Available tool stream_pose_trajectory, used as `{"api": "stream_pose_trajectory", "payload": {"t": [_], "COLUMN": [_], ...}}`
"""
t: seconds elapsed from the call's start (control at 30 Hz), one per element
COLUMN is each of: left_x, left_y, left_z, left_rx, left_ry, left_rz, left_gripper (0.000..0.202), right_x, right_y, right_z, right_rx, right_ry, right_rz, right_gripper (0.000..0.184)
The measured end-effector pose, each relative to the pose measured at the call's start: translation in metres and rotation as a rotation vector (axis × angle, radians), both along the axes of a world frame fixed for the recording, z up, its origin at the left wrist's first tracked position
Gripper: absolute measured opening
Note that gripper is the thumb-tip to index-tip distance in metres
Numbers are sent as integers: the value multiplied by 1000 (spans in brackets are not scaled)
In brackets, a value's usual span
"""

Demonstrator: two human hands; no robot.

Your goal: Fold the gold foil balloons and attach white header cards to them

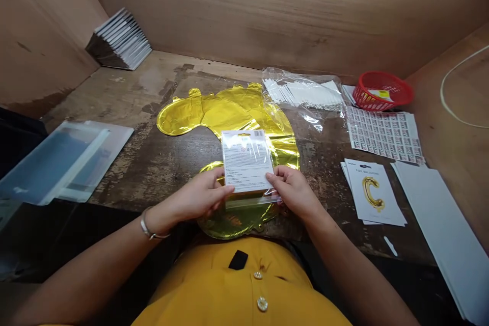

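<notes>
**Card (247, 158) pinched in both hands above a gold foil balloon (183, 117)**

Card sits in a clear plastic sleeve (273, 197) and is held up just in front of the person's chest, over the middle of the table (160, 163). Its long axis runs near to far, leaning only slightly. The printed side with small text faces up, and the end with the barcode points far. A loose strip of the sleeve sticks out past the near end.

The left hand (194, 194) and right hand (294, 192) grip the card's two long edges near its near end, one from each side. The fingers (218, 179) of both hands are closed on the sleeve and card, with the hands just apart.

The balloon lies flat and creased under the hands, running from the far left to the near edge of the table. A bag of white cards (301, 92) touches its far right side.

To the right are a label sheet (384, 134), a red basket (382, 90), a card printed with a gold letter C (372, 191) and white sheets (445, 229). To the left are clear sleeves (64, 160), and a stack of packets (119, 41) stands in the far left corner.
</notes>
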State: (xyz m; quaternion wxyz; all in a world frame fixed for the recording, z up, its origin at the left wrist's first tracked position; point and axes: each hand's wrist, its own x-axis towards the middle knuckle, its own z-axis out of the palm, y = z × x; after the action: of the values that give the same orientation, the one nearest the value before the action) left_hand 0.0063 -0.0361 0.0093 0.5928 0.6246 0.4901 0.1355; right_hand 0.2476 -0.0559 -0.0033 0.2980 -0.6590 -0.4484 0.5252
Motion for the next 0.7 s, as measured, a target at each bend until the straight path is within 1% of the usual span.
{"api": "stream_pose_trajectory", "payload": {"t": [0.07,0.1,0.13,0.17,0.2,0.23,0.27,0.3,0.33,0.37,0.4,0.43,0.47,0.5,0.53,0.6,0.63,0.7], "left_x": [-6,-7,-5,-2,2,7,12,16,20,22,23,23,23,22,22,21,21,22], "left_y": [3,4,5,5,6,6,7,7,8,9,10,11,12,12,13,14,14,15], "left_z": [3,1,-4,-10,-18,-25,-33,-38,-42,-45,-45,-45,-44,-43,-43,-41,-40,-35], "left_rx": [446,681,881,1023,1103,1134,1133,1121,1108,1099,1093,1087,1081,1076,1072,1078,1084,1089], "left_ry": [226,283,292,267,228,199,192,199,210,217,219,219,221,222,223,219,216,227], "left_rz": [78,82,33,-74,-205,-321,-395,-428,-435,-434,-431,-432,-432,-430,-428,-427,-428,-435], "left_gripper": [45,45,41,36,33,32,32,33,34,34,35,36,38,40,41,36,32,29], "right_x": [1,1,2,2,3,4,6,7,9,11,12,13,13,12,12,12,13,18], "right_y": [3,4,5,5,3,1,-2,-6,-11,-15,-20,-24,-27,-30,-32,-36,-37,-34], "right_z": [-3,-4,-4,-4,-2,-1,2,4,6,7,6,4,1,-3,-8,-14,-14,-8], "right_rx": [-23,-17,11,64,134,215,311,421,544,670,783,864,907,919,913,890,875,856], "right_ry": [-75,-144,-240,-363,-506,-656,-795,-900,-956,-961,-921,-852,-772,-699,-642,-564,-536,-516], "right_rz": [14,37,73,114,153,182,198,206,220,253,316,400,483,538,556,524,503,445], "right_gripper": [24,23,22,20,17,14,13,12,12,14,15,15,15,15,14,13,12,11]}}
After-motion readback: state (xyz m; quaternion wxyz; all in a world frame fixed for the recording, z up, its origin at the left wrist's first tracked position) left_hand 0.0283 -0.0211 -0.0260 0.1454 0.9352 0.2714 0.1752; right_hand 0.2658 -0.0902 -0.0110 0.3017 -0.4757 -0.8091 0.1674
